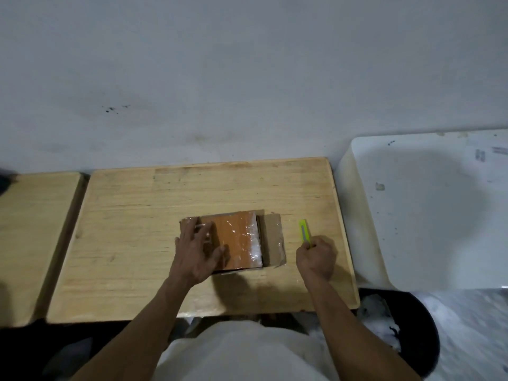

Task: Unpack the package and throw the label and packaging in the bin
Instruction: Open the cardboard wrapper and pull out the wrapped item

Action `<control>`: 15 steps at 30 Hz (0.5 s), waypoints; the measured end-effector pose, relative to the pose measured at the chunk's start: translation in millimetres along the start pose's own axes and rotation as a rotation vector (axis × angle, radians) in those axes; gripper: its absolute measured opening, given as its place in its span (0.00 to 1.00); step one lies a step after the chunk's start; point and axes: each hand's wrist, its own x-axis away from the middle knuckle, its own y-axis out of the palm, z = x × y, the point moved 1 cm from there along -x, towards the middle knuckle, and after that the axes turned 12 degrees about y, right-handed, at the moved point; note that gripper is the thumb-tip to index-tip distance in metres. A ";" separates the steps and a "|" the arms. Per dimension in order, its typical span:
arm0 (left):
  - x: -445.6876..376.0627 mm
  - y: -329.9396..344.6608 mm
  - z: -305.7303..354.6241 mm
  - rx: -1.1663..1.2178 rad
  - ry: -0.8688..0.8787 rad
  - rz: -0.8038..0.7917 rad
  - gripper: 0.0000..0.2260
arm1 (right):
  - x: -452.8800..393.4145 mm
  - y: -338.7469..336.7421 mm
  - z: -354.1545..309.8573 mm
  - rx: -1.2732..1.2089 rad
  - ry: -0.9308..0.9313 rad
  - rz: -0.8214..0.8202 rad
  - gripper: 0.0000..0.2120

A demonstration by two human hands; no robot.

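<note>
A: What are the hands doing?
B: The left hand (195, 253) lies flat, fingers spread, on the package (236, 241), pressing its left half. The right hand (317, 258) is curled around the lower end of a yellow-green box cutter (304, 231).
A: Where's the package?
B: Mid wooden table (132, 237); brown cardboard under shiny clear tape, one flap open rightward. No readable writing. The black bin (423, 325) sits lower right.

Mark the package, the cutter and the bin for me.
package (236, 237): head view, on its taped orange top face.
cutter (303, 231): head view, on the yellow body ahead of the right hand.
bin (423, 323): head view, on its black rim, lower right.
</note>
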 end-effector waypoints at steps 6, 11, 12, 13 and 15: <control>0.7 0.9 1.6 -0.020 -0.007 0.003 0.39 | -4.6 -0.3 -1.7 0.106 -0.004 0.020 0.05; -2.3 3.7 -5.5 0.015 0.002 0.000 0.36 | 2.8 2.2 -3.7 0.132 -0.274 0.060 0.11; -2.0 3.8 -7.6 0.027 0.008 0.007 0.35 | 9.0 8.4 -6.8 0.078 -0.356 0.002 0.11; -1.3 3.7 -9.0 0.045 0.018 0.025 0.33 | 17.3 16.1 -10.5 0.032 -0.422 -0.072 0.11; 2.9 5.2 -12.9 0.100 0.057 0.081 0.29 | 37.3 33.1 -19.7 0.004 -0.468 -0.217 0.14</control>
